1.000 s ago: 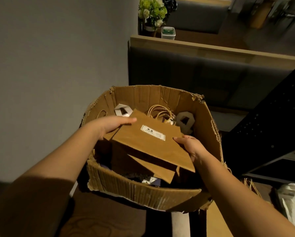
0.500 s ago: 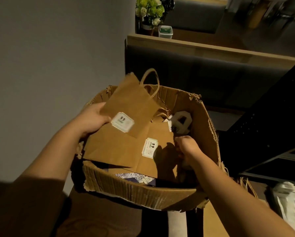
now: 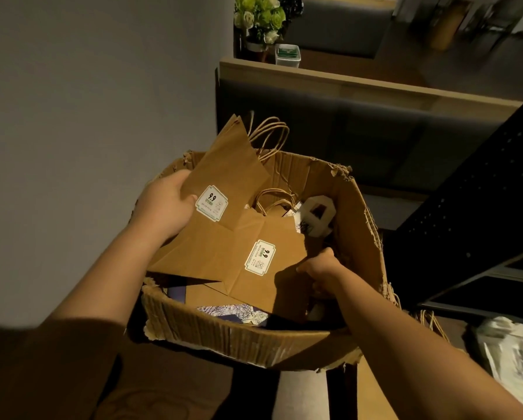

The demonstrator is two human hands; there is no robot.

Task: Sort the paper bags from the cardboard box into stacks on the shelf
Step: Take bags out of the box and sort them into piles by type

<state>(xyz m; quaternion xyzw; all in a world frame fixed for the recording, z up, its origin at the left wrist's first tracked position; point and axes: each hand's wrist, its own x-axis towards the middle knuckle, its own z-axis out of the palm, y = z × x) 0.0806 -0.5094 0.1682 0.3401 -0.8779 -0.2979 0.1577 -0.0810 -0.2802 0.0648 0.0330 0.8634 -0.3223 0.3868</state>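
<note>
A torn cardboard box (image 3: 242, 338) sits in front of me, full of flat brown paper bags. My left hand (image 3: 166, 207) grips a brown bag (image 3: 233, 174) with a white "99" sticker, tilted up over the box's left rim, its twine handles pointing away. A second brown stickered bag (image 3: 254, 268) lies flat on the pile below it. My right hand (image 3: 321, 268) reaches into the box at the right, fingers curled at that bag's edge; what they hold is hidden in shadow. White bags (image 3: 314, 216) and a blue-patterned bag (image 3: 236, 312) show deeper inside.
A grey wall stands at the left. Behind the box is a wooden-topped partition (image 3: 360, 86) with a flower pot (image 3: 260, 22) and a small white container (image 3: 287, 54). A dark perforated shelf unit (image 3: 466, 213) rises at right, with white paper (image 3: 514, 353) and twine handles below it.
My left hand has lifted one brown bag out of the pile and tilted it upright. My right hand has sunk lower into the box at the right.
</note>
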